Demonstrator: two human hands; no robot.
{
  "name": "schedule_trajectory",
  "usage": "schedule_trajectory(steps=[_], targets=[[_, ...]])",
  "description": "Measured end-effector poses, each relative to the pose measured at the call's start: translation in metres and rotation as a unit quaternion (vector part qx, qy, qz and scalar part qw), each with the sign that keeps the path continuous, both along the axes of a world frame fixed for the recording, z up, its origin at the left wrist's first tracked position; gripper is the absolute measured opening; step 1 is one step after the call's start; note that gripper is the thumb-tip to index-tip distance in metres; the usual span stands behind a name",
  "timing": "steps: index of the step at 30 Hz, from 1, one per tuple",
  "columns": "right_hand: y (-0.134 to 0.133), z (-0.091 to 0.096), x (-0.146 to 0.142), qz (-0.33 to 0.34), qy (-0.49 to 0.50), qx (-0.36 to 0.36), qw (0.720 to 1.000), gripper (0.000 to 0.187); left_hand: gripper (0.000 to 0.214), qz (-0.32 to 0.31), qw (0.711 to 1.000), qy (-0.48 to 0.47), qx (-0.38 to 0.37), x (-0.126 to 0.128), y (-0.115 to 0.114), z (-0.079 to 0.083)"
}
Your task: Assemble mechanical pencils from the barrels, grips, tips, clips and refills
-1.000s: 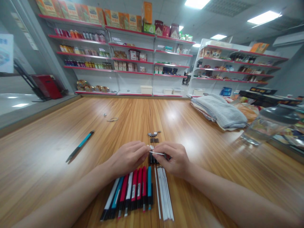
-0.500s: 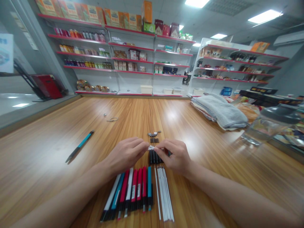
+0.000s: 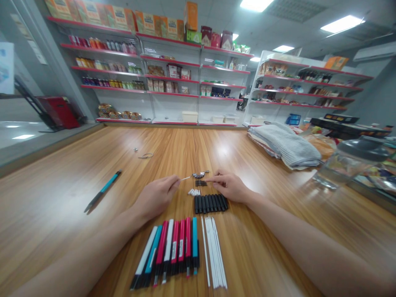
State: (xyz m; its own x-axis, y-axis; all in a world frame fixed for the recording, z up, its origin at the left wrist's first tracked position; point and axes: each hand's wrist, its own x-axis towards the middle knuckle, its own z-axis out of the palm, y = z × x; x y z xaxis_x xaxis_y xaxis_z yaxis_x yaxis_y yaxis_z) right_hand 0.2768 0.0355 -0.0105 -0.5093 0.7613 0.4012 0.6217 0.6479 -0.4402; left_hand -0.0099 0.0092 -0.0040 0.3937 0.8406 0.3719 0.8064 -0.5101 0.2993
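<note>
My left hand is closed on a thin white rod, whose free end sticks out toward a small cluster of silver pen tips. The part inside the fist is hidden. My right hand has its index finger stretched to the edge of a group of small dark springs, with nothing visible in its fingers. Below lie small white plastic parts and a row of black pen grips. Nearer me are coloured pen barrels and white pen refills.
A blue-and-black pen lies at left, with a thin loop and a tiny metal piece farther back. Folded striped cloth and a lidded clear jar occupy the right. Stocked shelves stand behind the table.
Both hands have moved apart and slightly away from me, off the small white parts. The black grips are uncovered. A thin rod now shows in my left hand.
</note>
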Motion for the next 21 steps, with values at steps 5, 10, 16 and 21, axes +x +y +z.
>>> schedule_trajectory(steps=[5, 10, 16, 21], targets=[[-0.0020, 0.0003, -0.0008, -0.033, 0.005, 0.015, 0.999, 0.030, 0.029, -0.010, 1.000, 0.018, 0.001, 0.0035, -0.0030, 0.0026], [-0.0011, -0.0001, -0.0005, -0.017, -0.009, 0.028, 0.999, 0.028, 0.029, -0.017, 0.999, 0.026, -0.007, 0.0037, -0.0034, 0.0029], [0.0012, -0.0039, 0.0006, -0.048, 0.035, 0.013, 0.998, 0.025, 0.030, -0.016, 0.999, 0.032, -0.007, 0.0041, -0.0047, 0.0040], [0.0045, -0.0060, 0.0041, -0.050, 0.022, -0.008, 0.998, 0.015, 0.031, -0.023, 0.999, 0.038, -0.007, 0.0031, -0.0041, 0.0040]])
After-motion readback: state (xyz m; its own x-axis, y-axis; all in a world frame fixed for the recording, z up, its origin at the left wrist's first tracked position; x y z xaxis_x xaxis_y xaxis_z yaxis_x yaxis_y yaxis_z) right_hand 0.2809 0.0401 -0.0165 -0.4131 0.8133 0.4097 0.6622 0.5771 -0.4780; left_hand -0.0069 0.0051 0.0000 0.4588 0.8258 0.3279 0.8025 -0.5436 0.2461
